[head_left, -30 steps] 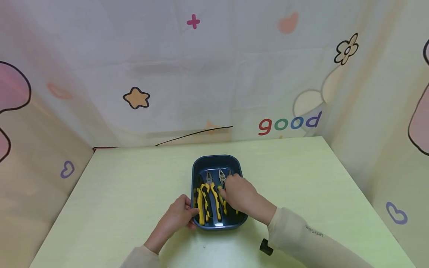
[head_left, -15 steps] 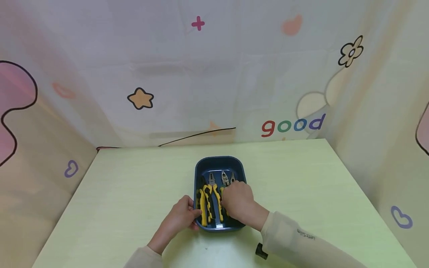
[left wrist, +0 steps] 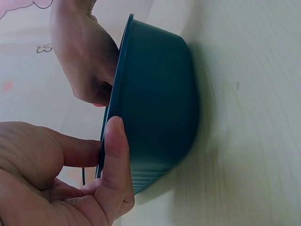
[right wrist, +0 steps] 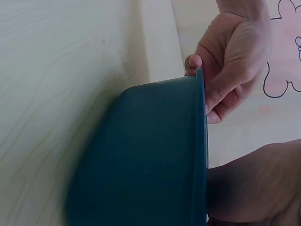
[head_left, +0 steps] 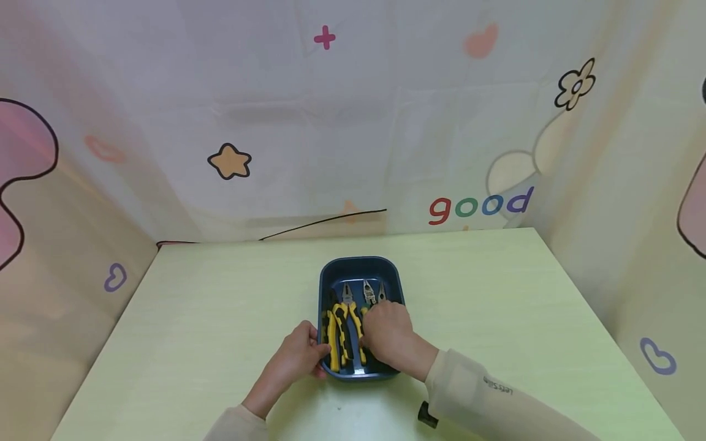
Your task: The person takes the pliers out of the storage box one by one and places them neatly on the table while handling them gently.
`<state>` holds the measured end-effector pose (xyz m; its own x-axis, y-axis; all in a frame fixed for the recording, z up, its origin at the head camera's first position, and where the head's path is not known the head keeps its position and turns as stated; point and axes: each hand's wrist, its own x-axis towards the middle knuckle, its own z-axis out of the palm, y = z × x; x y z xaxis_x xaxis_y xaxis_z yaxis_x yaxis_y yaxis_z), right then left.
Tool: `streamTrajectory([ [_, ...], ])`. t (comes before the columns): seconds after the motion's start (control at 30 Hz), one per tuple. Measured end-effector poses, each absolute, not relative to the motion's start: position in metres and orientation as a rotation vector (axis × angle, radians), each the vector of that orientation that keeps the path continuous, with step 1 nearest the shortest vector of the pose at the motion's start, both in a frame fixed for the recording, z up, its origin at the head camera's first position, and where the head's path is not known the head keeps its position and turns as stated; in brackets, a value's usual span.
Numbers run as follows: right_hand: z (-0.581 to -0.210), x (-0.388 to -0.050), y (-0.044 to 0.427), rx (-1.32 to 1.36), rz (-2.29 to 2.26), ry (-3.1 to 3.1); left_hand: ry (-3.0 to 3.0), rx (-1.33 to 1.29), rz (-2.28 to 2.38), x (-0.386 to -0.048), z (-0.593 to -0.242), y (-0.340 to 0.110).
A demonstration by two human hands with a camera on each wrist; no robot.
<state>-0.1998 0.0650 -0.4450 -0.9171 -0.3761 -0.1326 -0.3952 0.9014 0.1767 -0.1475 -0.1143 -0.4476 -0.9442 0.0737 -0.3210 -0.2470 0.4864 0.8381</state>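
Observation:
A dark blue rectangular bin [head_left: 359, 264] stands on the table with several pliers inside, jaws toward the far end. My left hand [head_left: 300, 350] pinches the bin's near-left rim between thumb and fingers, as the left wrist view also shows. My right hand [head_left: 388, 331] reaches into the bin's right half, its back upward. Metal jaws of two pliers [head_left: 369, 293] show just beyond its knuckles, while the hand covers their handles. To its left lie yellow-and-black pliers [head_left: 347, 295]. The bin wall [right wrist: 155, 150] hides the right fingertips in the right wrist view, so their grip is hidden.
The pale green table [head_left: 220, 294] spreads around the bin. A printed cloth [head_left: 342, 122] hangs behind and at both sides. A small black object [head_left: 427, 415] sits at the right sleeve's underside.
My right hand has drawn nearer and slightly left inside the bin, uncovering more of the rightmost pliers' jaws. The left hand keeps its hold on the rim. The head view has shifted slightly.

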Motion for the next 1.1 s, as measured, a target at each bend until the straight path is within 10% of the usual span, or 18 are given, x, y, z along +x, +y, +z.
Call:
streamTrajectory([
  [1.1,-0.448,-0.207,0.058,-0.418,-0.22,2.886,2.434,-0.132,1.446,-0.149,-0.452,-0.116],
])
